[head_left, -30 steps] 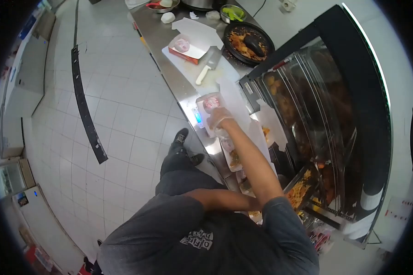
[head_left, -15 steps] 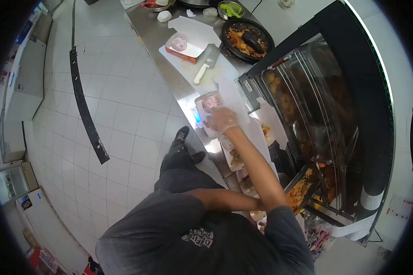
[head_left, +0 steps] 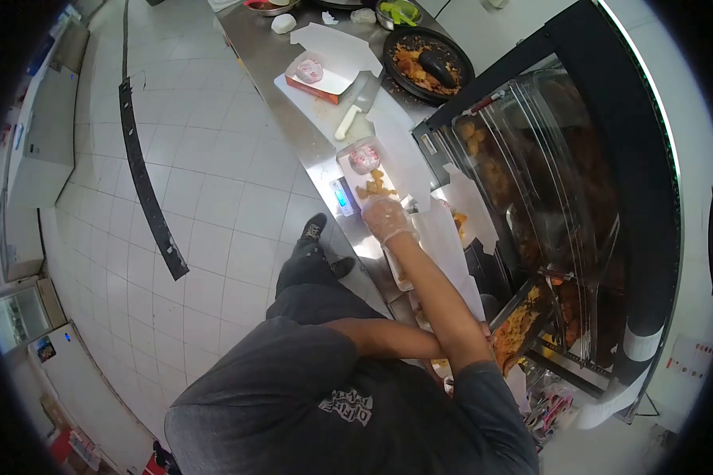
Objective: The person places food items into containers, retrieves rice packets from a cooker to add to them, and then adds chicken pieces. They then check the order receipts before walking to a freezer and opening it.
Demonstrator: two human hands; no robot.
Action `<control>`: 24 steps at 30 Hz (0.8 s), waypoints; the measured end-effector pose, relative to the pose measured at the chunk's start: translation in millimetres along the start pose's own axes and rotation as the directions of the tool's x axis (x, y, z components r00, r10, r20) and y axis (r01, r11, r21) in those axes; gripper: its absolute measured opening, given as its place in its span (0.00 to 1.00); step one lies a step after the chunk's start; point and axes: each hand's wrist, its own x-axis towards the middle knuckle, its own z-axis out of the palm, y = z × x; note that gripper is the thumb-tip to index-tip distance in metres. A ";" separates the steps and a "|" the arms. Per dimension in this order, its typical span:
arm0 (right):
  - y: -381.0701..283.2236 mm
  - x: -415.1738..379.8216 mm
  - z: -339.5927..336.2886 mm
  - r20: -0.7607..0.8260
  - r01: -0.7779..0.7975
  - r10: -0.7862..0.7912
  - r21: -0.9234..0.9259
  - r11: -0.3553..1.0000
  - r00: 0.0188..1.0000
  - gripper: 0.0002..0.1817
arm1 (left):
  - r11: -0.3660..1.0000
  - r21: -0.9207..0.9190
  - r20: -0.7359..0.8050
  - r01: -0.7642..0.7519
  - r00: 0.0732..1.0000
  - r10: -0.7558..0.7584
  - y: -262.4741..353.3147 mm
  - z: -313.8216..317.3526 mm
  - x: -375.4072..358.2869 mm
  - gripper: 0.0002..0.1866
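My right hand [head_left: 387,219], in a clear plastic glove, is at the near end of an open paper box [head_left: 353,172]. Its fingers curl downward, and whatever is under them is hidden. Inside that box are a round paper-wrapped item [head_left: 364,159] and golden food pieces [head_left: 376,187]. Crossing beneath the right arm, my left arm reaches toward the food tray [head_left: 523,324] at the warmer. Only a bit of my left hand [head_left: 485,328] shows beside the tray's edge, so its grip cannot be made out.
A white-handled cleaver [head_left: 356,107] lies on a white cutting board [head_left: 309,99] near another open box [head_left: 322,79]. Beyond are a black mortar [head_left: 428,67] with food and a bowl of greens [head_left: 398,14]. A glass food warmer [head_left: 562,182] stands on the right.
My right hand has drawn back toward me from the middle of the box, uncovering the golden food pieces. A bit of my left hand now shows past the right arm.
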 end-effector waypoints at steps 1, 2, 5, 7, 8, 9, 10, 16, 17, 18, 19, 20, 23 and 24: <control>1.8 3.0 -0.6 0.000 0.005 -0.005 -0.003 1.000 1.000 0.15 | 0.999 0.039 -0.036 -0.033 0.999 0.034 8.7 0.3 -4.8 0.26; 2.7 5.1 -6.5 0.037 0.016 -0.016 -0.010 1.000 0.999 0.12 | 0.995 0.077 -0.072 -0.065 0.995 0.070 11.2 0.0 -6.2 0.26; 0.6 7.8 -9.6 0.057 0.042 -0.041 -0.020 0.999 0.998 0.08 | 0.992 0.062 -0.105 -0.110 0.988 0.116 12.3 -3.5 -10.3 0.25; -3.1 5.4 -5.8 0.044 0.050 -0.050 -0.021 0.999 0.998 0.07 | 0.988 0.048 -0.128 -0.145 0.980 0.150 8.7 -1.3 -14.0 0.24; -5.1 3.2 -6.5 0.005 0.068 -0.068 -0.034 0.997 0.998 0.08 | 0.986 0.043 -0.138 -0.164 0.976 0.168 7.2 -0.5 -14.4 0.24; -7.1 0.5 -7.9 -0.034 0.083 -0.085 -0.049 0.995 0.996 0.08 | 0.985 0.042 -0.140 -0.166 0.975 0.171 -6.8 0.9 -2.7 0.24; -9.7 -2.1 -9.0 -0.033 0.086 -0.088 -0.051 0.995 0.996 0.08 | 0.986 -0.126 -0.089 -0.110 0.991 0.099 -19.9 0.7 13.7 0.23; -9.7 -6.4 2.7 -0.026 0.084 -0.085 -0.029 0.996 0.996 0.08 | 0.870 0.456 -0.502 0.190 0.862 0.074 6.5 24.9 4.5 0.20; -11.0 -9.5 -11.9 -0.065 0.071 -0.071 -0.013 0.997 0.995 0.08 | 0.847 0.489 -0.515 0.211 0.853 0.084 8.9 26.2 5.4 0.19; -11.8 -13.9 -29.2 -0.103 0.056 -0.055 0.004 0.998 0.993 0.07 | 0.835 0.505 -0.518 0.218 0.851 0.091 9.7 28.1 6.9 0.19; -10.8 -23.0 -47.8 -0.101 0.055 -0.054 0.008 0.998 0.993 0.07 | 0.827 0.517 -0.522 0.221 0.847 0.100 12.7 28.2 10.0 0.19; -8.1 -37.3 -70.0 -0.055 0.072 -0.070 0.035 0.997 0.996 0.07 | 0.816 0.532 -0.521 0.225 0.847 0.107 18.1 30.0 11.0 0.18; 4.2 -88.8 -150.5 0.128 -0.053 0.027 0.209 0.976 0.991 0.07 | 0.807 0.546 -0.530 0.225 0.839 0.124 22.7 32.1 11.8 0.17; 14.0 -107.4 -169.4 0.030 -0.081 0.075 0.296 0.952 0.997 0.09 | 0.809 0.546 -0.527 0.217 0.840 0.131 25.3 31.6 9.8 0.17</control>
